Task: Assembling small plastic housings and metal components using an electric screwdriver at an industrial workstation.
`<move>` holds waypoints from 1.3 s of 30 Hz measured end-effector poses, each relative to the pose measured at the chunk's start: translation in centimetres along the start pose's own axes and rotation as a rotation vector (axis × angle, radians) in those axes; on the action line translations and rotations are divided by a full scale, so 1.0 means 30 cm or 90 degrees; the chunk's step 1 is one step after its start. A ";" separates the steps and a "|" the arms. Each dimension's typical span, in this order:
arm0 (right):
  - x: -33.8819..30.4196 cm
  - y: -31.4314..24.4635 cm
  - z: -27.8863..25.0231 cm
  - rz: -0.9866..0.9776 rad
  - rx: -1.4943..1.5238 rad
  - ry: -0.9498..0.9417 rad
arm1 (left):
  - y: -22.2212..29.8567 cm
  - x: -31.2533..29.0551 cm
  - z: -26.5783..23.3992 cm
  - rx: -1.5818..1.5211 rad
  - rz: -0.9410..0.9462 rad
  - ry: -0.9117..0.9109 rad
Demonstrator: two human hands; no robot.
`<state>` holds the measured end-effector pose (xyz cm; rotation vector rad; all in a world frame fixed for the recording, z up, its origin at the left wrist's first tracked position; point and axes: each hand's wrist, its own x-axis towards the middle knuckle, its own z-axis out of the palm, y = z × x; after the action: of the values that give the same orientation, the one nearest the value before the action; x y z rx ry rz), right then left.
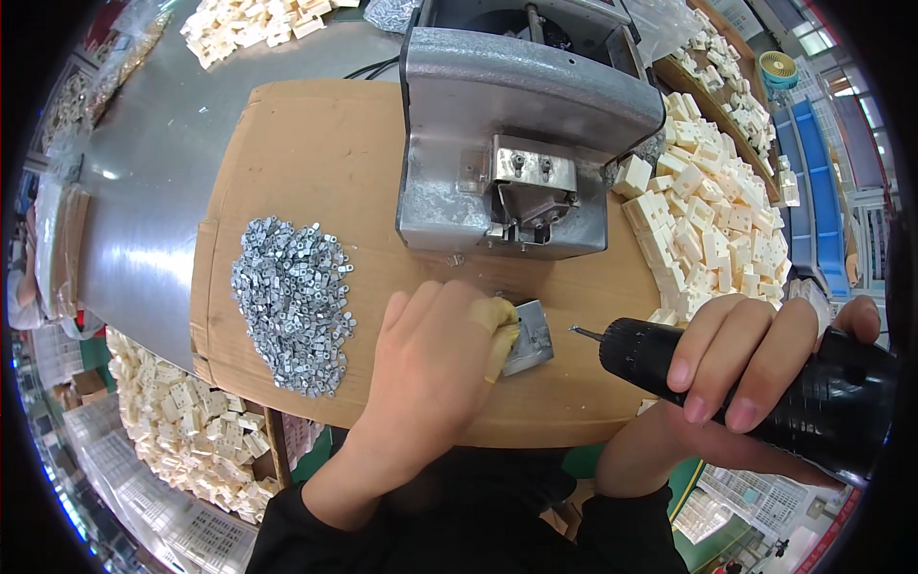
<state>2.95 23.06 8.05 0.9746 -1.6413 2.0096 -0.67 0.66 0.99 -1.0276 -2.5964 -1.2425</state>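
Observation:
My right hand (755, 364) is wrapped round a black electric screwdriver (643, 350), its thin bit pointing left toward a small grey metal block (532, 339). Back upward, my left hand (435, 349) is at the block's left side with its fingers curled in. Yellow tape or a finger cot (501, 340) covers a fingertip there. Whatever those fingers pinch is hidden behind the hand. Left of it, on the cardboard sheet (306, 124), lies a heap of small silvery metal pieces with holes (292, 306).
A grey metal machine, which looks like a screw feeder (497, 96), stands beyond my hands. Cream plastic blocks are heaped at the right (703, 220), with more at the lower left (182, 421) and far left (253, 24). A steel tabletop (143, 220) extends under the cardboard.

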 end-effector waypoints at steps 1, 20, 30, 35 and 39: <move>0.001 -0.001 -0.001 -0.001 0.001 -0.002 | 0.001 0.003 0.006 0.011 -0.005 0.001; 0.003 0.004 -0.009 -0.003 -0.001 -0.030 | -0.071 -0.054 -0.121 0.039 -0.009 -0.028; 0.016 0.016 -0.004 0.002 0.002 -0.047 | -0.124 -0.053 -0.170 0.118 0.028 -0.171; 0.024 0.020 -0.002 0.005 0.004 -0.055 | -0.103 -0.056 -0.136 0.035 0.045 -0.092; 0.025 0.022 -0.001 0.006 0.006 -0.060 | -0.038 -0.041 -0.084 -0.007 0.073 -0.026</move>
<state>1.98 22.80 8.11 1.0825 -1.6897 2.0077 -0.92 -2.31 1.47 -1.1974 -2.5222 -1.2225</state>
